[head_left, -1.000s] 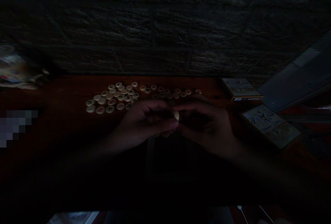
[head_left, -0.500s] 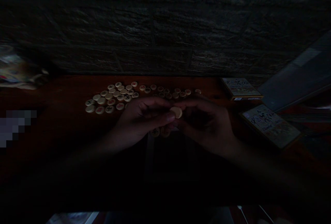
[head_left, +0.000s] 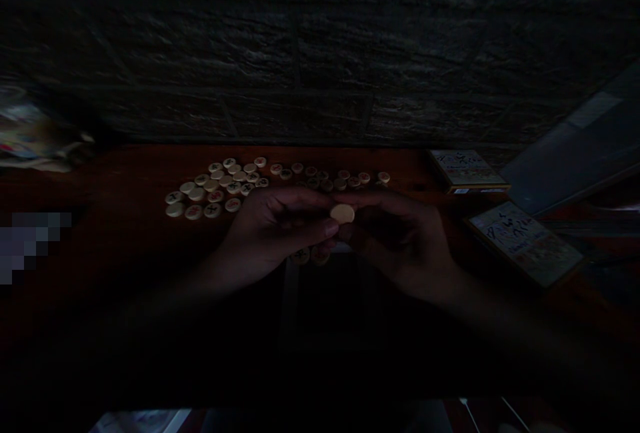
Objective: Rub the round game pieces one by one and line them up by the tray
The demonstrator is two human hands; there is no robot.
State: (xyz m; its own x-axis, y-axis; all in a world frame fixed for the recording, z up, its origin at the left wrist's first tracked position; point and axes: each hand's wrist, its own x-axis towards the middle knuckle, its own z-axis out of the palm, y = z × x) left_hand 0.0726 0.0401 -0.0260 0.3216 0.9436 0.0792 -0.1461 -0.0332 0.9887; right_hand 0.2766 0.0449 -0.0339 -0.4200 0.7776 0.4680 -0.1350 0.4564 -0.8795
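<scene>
One pale round piece point(head_left: 343, 214) is sitting at the fingertips of the left hand point(head_left: 280, 230) and right hand point(head_left: 407, 236), and it could be slipping loose if either pinch relaxes, since only the tips are bearing its narrow rim. The left thumb and fingers are closing on its left side; the right ones are meeting its right edge, nearly together, though shadow is hiding their exact contact. The upper face is showing no visible marking. A dropped piece might be landing on the two lettered discs point(head_left: 310, 255) just below and left of the grip, or in the dim frame point(head_left: 291, 300) beneath. Beyond and left of the grip, a cluster of discs point(head_left: 215, 196) is lying on the wooden table point(head_left: 125, 213); a forward knuckle could be scattering it. Well right of the grip, two flat boxes point(head_left: 525, 243) are resting.
</scene>
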